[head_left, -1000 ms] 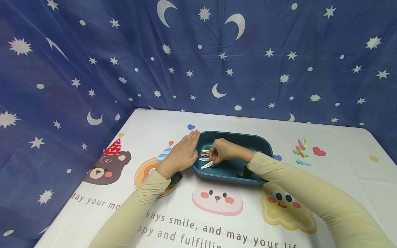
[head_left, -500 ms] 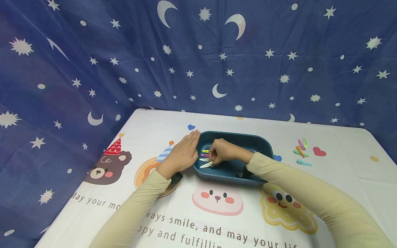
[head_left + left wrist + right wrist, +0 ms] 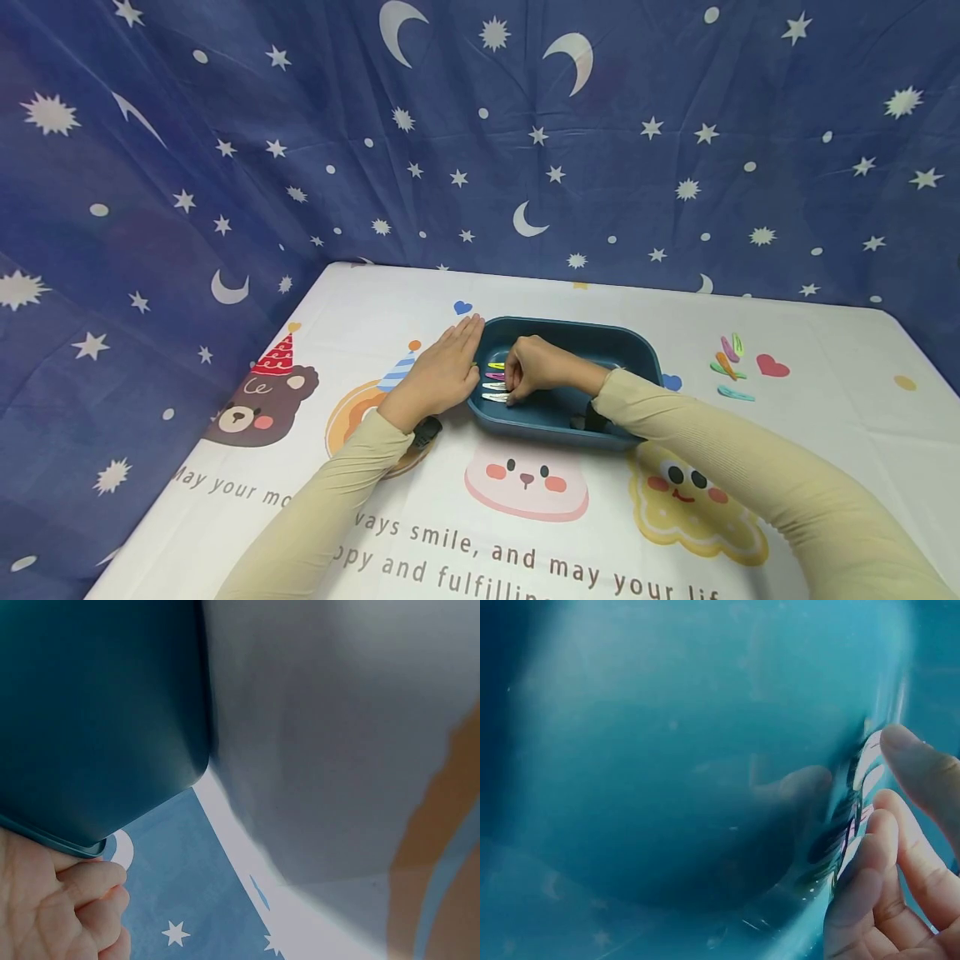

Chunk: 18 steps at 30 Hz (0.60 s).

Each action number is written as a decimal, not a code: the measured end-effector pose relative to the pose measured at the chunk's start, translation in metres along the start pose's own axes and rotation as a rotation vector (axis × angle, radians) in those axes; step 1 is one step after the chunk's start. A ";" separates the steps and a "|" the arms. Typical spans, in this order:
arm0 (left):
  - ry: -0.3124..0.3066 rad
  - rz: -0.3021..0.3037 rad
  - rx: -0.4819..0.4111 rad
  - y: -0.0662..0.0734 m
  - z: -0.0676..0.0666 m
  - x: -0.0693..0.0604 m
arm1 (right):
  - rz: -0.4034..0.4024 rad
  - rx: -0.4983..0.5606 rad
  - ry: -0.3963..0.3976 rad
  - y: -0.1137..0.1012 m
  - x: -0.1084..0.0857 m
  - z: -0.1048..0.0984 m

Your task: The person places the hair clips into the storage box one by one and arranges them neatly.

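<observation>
Item under work: the near white snap hair clip (image 3: 492, 397), located inside the dark teal tray (image 3: 525, 430), at its left end, nearest of a row to the front wall. The right hand (image 3: 537, 365) reaches in with bent fingers, its thumb tip touching the clip's right end. In the right wrist view thumb and forefinger stand apart, so I cannot tell whether the clip is pinched or merely nudged.

Behind it, in order, lie the second white clip (image 3: 491, 386), the magenta clip (image 3: 493, 375) and the yellow clip (image 3: 496, 365), roughly parallel with small gaps between. The left hand (image 3: 441, 368) has its fingers extended along the outside of the tray's left end, apparently as a brace.

Recommended practice, in my judgement, for squaring the clip: apply light fingertip pressure at one end, match the angle of its neighbour, preserve the gap, and lift the fingers straight up so the row is not dragged.

Count: four clips visible in the tray, more possibly hidden by the right hand. Five lie outside, to its right: the pink-purple clip (image 3: 727, 348) beside the light green clip (image 3: 738, 346), the orange clip (image 3: 725, 364) across the green clip (image 3: 738, 375), and the light blue clip (image 3: 736, 393) apart, nearer the person. One tray, two hands, one printed tablecloth (image 3: 832, 408), one starry backdrop (image 3: 637, 200).
</observation>
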State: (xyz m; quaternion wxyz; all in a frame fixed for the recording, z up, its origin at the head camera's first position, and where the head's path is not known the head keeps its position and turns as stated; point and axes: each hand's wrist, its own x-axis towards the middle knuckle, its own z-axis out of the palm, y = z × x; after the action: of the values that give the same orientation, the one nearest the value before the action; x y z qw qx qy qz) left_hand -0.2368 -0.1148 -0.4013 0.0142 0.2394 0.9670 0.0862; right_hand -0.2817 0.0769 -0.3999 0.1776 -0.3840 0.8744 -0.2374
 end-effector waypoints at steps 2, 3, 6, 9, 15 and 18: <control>-0.002 -0.004 -0.005 0.000 0.001 0.000 | -0.005 0.022 -0.003 0.002 0.000 0.000; -0.003 -0.006 -0.010 0.000 0.001 0.000 | -0.010 0.036 -0.006 0.002 0.000 0.000; -0.004 -0.009 -0.016 0.001 0.002 0.001 | -0.027 0.081 -0.018 0.006 -0.001 -0.001; -0.002 -0.010 -0.015 0.001 0.002 0.001 | -0.038 0.126 -0.037 0.009 -0.003 -0.002; -0.003 -0.014 -0.012 0.001 0.003 0.000 | -0.043 0.227 -0.084 0.014 -0.005 -0.005; -0.003 -0.013 -0.019 0.001 0.003 0.000 | -0.038 0.283 -0.112 0.016 -0.006 -0.007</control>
State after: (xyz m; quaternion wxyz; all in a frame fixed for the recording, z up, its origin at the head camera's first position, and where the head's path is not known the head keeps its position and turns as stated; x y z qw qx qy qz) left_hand -0.2360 -0.1132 -0.4037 0.0186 0.2330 0.9676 0.0951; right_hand -0.2904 0.0924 -0.4023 0.2739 -0.3844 0.8134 -0.3400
